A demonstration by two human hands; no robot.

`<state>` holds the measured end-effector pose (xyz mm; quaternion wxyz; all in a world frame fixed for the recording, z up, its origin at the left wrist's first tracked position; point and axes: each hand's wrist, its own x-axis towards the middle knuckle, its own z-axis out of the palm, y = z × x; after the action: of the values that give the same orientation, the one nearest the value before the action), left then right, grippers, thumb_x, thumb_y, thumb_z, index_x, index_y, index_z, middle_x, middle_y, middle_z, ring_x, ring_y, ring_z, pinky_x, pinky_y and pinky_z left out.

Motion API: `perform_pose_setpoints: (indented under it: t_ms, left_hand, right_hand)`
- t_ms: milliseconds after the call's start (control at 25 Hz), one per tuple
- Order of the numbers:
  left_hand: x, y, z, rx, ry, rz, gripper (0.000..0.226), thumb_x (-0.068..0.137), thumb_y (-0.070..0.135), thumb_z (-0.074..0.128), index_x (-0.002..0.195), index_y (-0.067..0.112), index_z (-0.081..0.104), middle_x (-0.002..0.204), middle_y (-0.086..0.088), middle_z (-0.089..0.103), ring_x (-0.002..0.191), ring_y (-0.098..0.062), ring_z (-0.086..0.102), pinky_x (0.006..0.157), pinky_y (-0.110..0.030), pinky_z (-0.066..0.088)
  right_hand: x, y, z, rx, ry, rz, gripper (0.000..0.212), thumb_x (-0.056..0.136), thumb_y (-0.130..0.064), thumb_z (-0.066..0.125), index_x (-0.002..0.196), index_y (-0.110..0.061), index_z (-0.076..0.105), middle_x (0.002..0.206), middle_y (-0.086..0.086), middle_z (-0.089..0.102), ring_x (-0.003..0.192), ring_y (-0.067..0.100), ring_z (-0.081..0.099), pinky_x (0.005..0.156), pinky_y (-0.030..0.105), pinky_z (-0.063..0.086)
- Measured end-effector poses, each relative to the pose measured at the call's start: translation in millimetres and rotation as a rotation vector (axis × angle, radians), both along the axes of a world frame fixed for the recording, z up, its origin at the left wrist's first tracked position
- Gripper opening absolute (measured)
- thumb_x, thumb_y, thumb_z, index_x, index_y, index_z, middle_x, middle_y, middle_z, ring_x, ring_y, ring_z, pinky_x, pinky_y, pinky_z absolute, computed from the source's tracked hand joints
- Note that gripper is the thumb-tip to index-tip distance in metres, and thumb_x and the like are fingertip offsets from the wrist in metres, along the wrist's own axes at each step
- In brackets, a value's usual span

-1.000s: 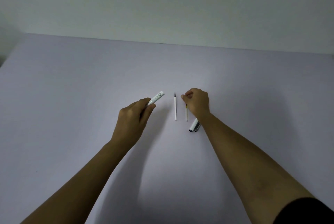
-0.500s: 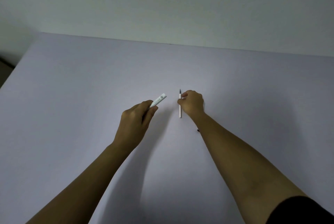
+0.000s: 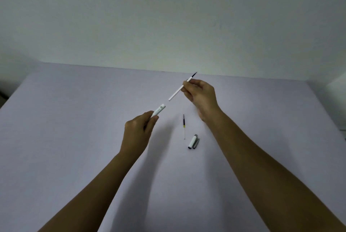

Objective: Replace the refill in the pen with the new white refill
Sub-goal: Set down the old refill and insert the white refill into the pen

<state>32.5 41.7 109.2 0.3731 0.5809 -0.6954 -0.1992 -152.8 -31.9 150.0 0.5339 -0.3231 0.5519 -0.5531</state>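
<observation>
While left hand [image 3: 138,130] grips pen barrel [image 3: 158,112], right hand [image 3: 201,93] pinches white refill [image 3: 177,92], coaxial, tip up-right.

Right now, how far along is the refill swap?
Done: the thin old refill with the yellow band and white pen cap lie on the table. In hand: left hand holds the white pen barrel; right hand aims the new white refill. Left: insert, cap.

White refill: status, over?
Right hand pinches white refill aloft, back end aimed at pen barrel in left hand, small gap left. Old refill and cap lie on table, clear of path.
</observation>
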Motion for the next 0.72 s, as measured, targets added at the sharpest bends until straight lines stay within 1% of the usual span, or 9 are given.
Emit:
perform_pose_setpoints:
  t_ms: [80, 160, 280, 400, 480, 560, 640, 720]
  left_hand:
    - [-5.3, 1.3, 8.4, -0.021, 0.026, -0.001, 0.015, 0.091, 0.019, 0.054, 0.085, 0.009, 0.063, 0.057, -0.015, 0.057, 0.058, -0.034, 0.061, 0.058, -0.048, 0.05]
    - [-7.9, 1.5, 13.5, -0.032, 0.044, -0.001, 0.014, 0.091, 0.02, 0.055, 0.084, 0.01, 0.063, 0.058, -0.014, 0.058, 0.057, -0.033, 0.06, 0.057, -0.048, 0.05]
    - [-8.7, 5.4, 16.9, -0.041, 0.031, -0.012, 0.014, 0.091, 0.019, 0.055, 0.084, 0.01, 0.063, 0.058, -0.015, 0.059, 0.056, -0.033, 0.06, 0.057, -0.048, 0.051]
    - [-7.7, 11.2, 16.5, -0.033, 0.021, -0.01, 0.014, 0.091, 0.019, 0.055, 0.085, 0.009, 0.063, 0.058, -0.015, 0.059, 0.057, -0.034, 0.061, 0.057, -0.048, 0.051]
    - [-8.1, 13.9, 18.5, -0.033, 0.021, -0.007, 0.015, 0.091, 0.019, 0.055, 0.084, 0.009, 0.063, 0.057, -0.015, 0.058, 0.057, -0.034, 0.061, 0.057, -0.048, 0.05]
    - [-9.2, 15.1, 22.4, -0.045, 0.014, -0.017, 0.014, 0.091, 0.019, 0.055, 0.086, 0.009, 0.064, 0.056, -0.015, 0.059, 0.057, -0.034, 0.061, 0.056, -0.047, 0.05]
    - [-11.2, 15.2, 27.1, -0.067, -0.008, -0.025, 0.015, 0.091, 0.019, 0.056, 0.089, 0.009, 0.065, 0.054, -0.013, 0.056, 0.054, -0.032, 0.058, 0.052, -0.04, 0.046]
    - [-12.7, 15.5, 30.0, -0.101, -0.057, -0.011, 0.015, 0.09, 0.019, 0.057, 0.086, 0.007, 0.066, 0.052, -0.007, 0.048, 0.051, -0.026, 0.049, 0.049, -0.03, 0.036]
  right_hand:
    - [-1.0, 7.0, 7.6, -0.008, 0.001, 0.007, 0.012, 0.083, -0.011, 0.068, 0.094, -0.008, 0.064, 0.082, 0.005, 0.069, 0.074, 0.01, 0.069, 0.068, 0.015, 0.054]
    - [-1.2, 11.8, 11.3, -0.013, 0.003, 0.01, 0.008, 0.083, -0.012, 0.068, 0.091, -0.01, 0.065, 0.082, 0.004, 0.07, 0.073, 0.009, 0.07, 0.068, 0.015, 0.054]
    - [-0.6, 19.0, 14.0, -0.016, -0.012, 0.009, 0.008, 0.082, -0.012, 0.068, 0.089, -0.01, 0.065, 0.079, 0.003, 0.07, 0.07, 0.007, 0.07, 0.066, 0.013, 0.055]
    - [1.9, 26.1, 15.9, -0.022, -0.008, 0.018, 0.007, 0.083, -0.011, 0.067, 0.089, -0.01, 0.065, 0.079, 0.003, 0.07, 0.071, 0.007, 0.07, 0.067, 0.014, 0.054]
    - [3.2, 31.5, 17.2, -0.022, 0.002, 0.057, 0.005, 0.083, -0.011, 0.066, 0.088, -0.012, 0.065, 0.081, 0.003, 0.07, 0.071, 0.007, 0.07, 0.07, 0.016, 0.054]
    - [5.8, 39.2, 18.8, -0.003, 0.003, 0.129, 0.007, 0.083, -0.012, 0.066, 0.089, -0.014, 0.065, 0.082, 0.003, 0.07, 0.071, 0.006, 0.07, 0.069, 0.016, 0.055]
    - [9.8, 46.1, 20.1, 0.025, 0.044, 0.197, 0.009, 0.082, -0.014, 0.067, 0.09, -0.016, 0.064, 0.082, 0.003, 0.071, 0.073, 0.007, 0.071, 0.068, 0.015, 0.056]
    - [11.8, 50.5, 20.8, 0.034, 0.098, 0.228, 0.005, 0.085, -0.023, 0.063, 0.086, -0.02, 0.066, 0.084, 0.0, 0.072, 0.078, 0.009, 0.071, 0.07, 0.017, 0.055]
